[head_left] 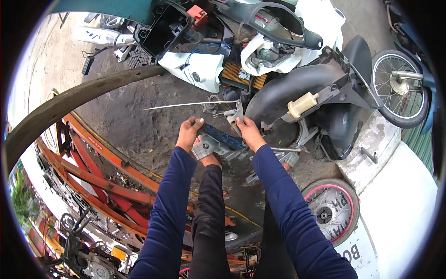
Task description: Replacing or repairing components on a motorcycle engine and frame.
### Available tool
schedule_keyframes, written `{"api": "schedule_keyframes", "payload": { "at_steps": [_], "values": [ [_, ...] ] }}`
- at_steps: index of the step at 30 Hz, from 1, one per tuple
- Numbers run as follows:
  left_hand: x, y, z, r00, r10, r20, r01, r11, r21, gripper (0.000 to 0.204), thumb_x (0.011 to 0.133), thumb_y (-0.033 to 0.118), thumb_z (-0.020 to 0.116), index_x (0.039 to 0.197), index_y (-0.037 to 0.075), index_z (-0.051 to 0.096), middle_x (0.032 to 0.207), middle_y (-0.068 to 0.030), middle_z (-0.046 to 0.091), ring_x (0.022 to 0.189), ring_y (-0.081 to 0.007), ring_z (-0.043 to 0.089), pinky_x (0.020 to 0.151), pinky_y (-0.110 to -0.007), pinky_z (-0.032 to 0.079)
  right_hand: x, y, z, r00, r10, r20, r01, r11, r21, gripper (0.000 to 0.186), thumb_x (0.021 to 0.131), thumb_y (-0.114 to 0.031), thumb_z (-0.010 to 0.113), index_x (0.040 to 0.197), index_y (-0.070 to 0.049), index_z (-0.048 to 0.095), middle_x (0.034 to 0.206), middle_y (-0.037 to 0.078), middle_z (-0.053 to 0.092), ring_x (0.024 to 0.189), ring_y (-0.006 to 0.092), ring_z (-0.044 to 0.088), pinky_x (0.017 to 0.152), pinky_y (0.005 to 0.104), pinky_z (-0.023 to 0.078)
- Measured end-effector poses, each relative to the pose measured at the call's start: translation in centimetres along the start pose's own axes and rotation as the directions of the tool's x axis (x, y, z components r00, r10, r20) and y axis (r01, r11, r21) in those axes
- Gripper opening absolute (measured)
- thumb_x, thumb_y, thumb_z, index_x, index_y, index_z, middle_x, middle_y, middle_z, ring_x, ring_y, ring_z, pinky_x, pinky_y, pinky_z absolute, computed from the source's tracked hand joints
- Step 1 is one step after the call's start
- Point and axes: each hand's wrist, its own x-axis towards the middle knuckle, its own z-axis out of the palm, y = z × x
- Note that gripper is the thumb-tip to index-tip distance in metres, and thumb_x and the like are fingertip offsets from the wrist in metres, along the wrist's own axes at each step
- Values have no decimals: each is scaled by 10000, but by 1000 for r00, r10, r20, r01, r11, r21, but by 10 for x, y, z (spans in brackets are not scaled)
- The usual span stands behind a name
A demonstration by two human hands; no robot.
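My left hand (189, 132) is closed on the left end of a dark metal part (218, 136) with blue markings and grey fittings. My right hand (249, 132) grips the same part at its right end, beside an upright silver bracket (234, 117). A long, thin metal rod (186, 105) reaches leftward from the top of that bracket. Black-clad legs (208, 209) show below, between my blue sleeves, with grey footwear (200, 149) partly hidden under the part.
White and black scooter panels (195, 69) lie ahead with a black mudguard (297, 86). A curved wooden beam (79, 95) and orange frames (102, 153) are at left. At right stand a spoked wheel (388, 88), a pink-rimmed wheel (331, 197) and a concrete ledge (362, 139).
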Motion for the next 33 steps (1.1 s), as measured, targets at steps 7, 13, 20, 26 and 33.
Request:
{"api": "schedule_keyframes", "payload": {
  "at_steps": [7, 13, 20, 26, 33],
  "values": [
    [55, -8, 11, 992, 109, 65, -111, 994, 25, 199, 894, 221, 688, 898, 28, 639, 775, 38, 569, 725, -70, 471, 679, -249, 393, 45, 19, -7, 993, 6, -117, -22, 990, -141, 370, 1010, -304, 460, 1105, 25, 599, 1003, 167, 661, 909, 251, 588, 845, 354, 438],
    [82, -8, 18, 991, 125, 40, -129, 985, 112, 172, 915, 190, 671, 964, 27, 648, 857, 22, 627, 775, -68, 542, 733, -226, 438, 61, 26, -7, 990, 24, -139, -47, 985, -163, 365, 1001, -272, 445, 1160, 39, 552, 1072, 219, 638, 967, 334, 600, 863, 394, 439],
    [81, -13, 22, 974, 213, -72, -200, 968, 153, 257, 880, 206, 716, 1020, -3, 664, 887, -12, 652, 799, -84, 555, 746, -235, 440, 36, 12, 17, 931, -205, -302, 14, 848, -529, 488, 936, -195, 507, 1322, 95, 432, 1315, 307, 492, 1228, 442, 468, 1036, 446, 373],
    [84, -19, 22, 936, 300, -181, -229, 915, 333, 308, 890, 179, 680, 1078, -61, 633, 953, -104, 688, 846, -150, 607, 777, -283, 474, 19, 4, 17, 862, -403, -307, 154, 785, -600, 448, 900, -136, 542, 1279, 97, 483, 1281, 293, 522, 1200, 428, 498, 1025, 433, 394],
    [86, -38, 19, 921, 310, -236, -270, 945, 186, 520, 904, 198, 648, 1269, -139, 494, 1184, -237, 617, 1074, -228, 591, 925, -294, 441, 5, 11, 11, 818, -471, -330, 197, 768, -609, 407, 921, -111, 557, 1268, 95, 509, 1221, 245, 601, 1135, 330, 601, 980, 373, 448]
  ]
}}
